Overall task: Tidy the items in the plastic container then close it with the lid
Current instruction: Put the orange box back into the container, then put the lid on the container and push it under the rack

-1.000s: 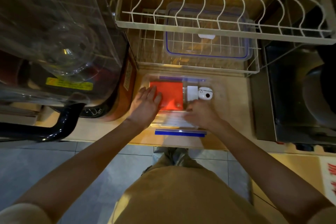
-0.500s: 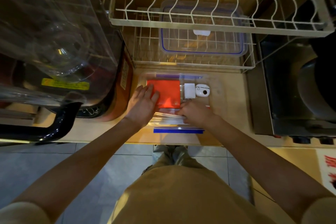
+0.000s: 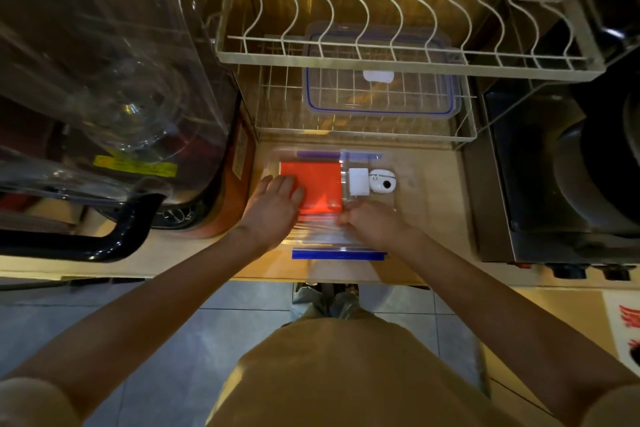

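Note:
A clear plastic container (image 3: 277,157) sits on the wooden counter. Inside it lie a flat orange-red packet (image 3: 320,180), a white block (image 3: 358,181) and a small round white device (image 3: 382,180). A clear zip bag with a blue strip (image 3: 337,254) lies across the container's near side. My left hand (image 3: 273,208) rests flat on the packet's left part, fingers apart. My right hand (image 3: 372,224) has its fingers curled on the zip bag just below the white block. The clear lid with a blue seal (image 3: 381,94) lies in the lower tier of the dish rack behind.
A white wire dish rack (image 3: 398,61) overhangs the back of the counter. A large clear water-jug appliance with a black handle (image 3: 104,87) stands close on the left. A dark metal stove (image 3: 554,166) stands on the right. The counter's front edge (image 3: 311,276) is near my body.
My right hand has slid a little left and towards me along the zip bag. My left hand stays on the orange-red packet.

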`<state>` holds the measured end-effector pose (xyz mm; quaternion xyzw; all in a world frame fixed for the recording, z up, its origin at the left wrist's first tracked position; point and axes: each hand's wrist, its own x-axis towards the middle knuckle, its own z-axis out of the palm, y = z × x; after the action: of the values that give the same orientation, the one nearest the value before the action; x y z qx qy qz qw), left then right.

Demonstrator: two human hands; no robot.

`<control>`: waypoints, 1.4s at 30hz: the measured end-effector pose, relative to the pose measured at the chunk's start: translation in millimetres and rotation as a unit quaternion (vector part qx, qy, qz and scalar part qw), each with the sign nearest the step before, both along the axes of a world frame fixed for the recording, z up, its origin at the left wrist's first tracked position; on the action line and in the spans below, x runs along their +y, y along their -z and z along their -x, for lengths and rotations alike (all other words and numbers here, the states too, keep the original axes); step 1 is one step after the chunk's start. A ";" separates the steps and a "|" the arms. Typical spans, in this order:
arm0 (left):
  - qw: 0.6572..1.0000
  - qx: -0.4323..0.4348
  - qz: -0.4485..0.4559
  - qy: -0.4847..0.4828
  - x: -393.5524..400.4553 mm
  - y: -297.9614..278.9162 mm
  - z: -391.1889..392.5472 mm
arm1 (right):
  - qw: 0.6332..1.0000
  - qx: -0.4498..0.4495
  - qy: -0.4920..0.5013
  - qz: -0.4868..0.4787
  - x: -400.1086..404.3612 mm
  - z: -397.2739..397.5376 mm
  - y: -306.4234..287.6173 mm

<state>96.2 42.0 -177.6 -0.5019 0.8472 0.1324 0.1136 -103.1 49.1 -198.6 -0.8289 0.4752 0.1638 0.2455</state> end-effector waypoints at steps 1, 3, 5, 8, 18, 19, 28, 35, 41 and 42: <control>1.000 0.008 0.003 0.003 1.5 -0.9 0.8 | 1.000 -0.007 0.010 -0.019 1.6 0.0 0.1; 1.000 0.018 -0.008 -0.004 4.0 -2.4 2.5 | 0.997 -0.029 0.048 -0.052 3.1 0.2 -3.5; 0.999 0.019 -0.032 -0.025 4.0 -4.5 5.1 | 0.991 -0.067 0.098 -0.067 2.5 2.1 -9.3; 0.995 0.048 -0.057 -0.063 -3.9 -13.0 12.9 | 0.971 -0.141 0.179 -0.074 -3.4 10.9 -17.5; 0.992 0.051 0.013 -0.119 -51.3 -52.7 35.8 | 0.742 -0.353 0.569 0.011 -66.7 68.4 -66.7; 0.993 0.033 0.022 -0.114 -53.4 -52.1 35.6 | 0.696 -0.375 0.612 -0.015 -73.8 74.9 -70.7; 0.994 0.024 0.010 -0.105 -66.5 -46.0 36.9 | 0.538 -0.439 0.702 -0.159 -107.9 93.3 -84.1; 0.996 0.007 0.025 -0.081 -88.8 -51.0 44.9 | 0.489 -0.454 0.728 -0.156 -103.5 98.1 -80.3; 0.987 0.066 0.139 -0.052 -87.2 -48.7 40.1 | 0.495 -0.474 0.715 -0.139 -86.6 99.7 -85.0; 0.982 0.080 0.168 -0.036 -84.9 -50.6 38.1 | 0.498 -0.475 0.713 -0.137 -84.2 99.7 -86.9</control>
<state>58.1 -42.9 -127.0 -0.5319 0.8450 0.0321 -0.0451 -202.8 -35.0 -111.6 -0.1181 0.6883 -0.4221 0.5780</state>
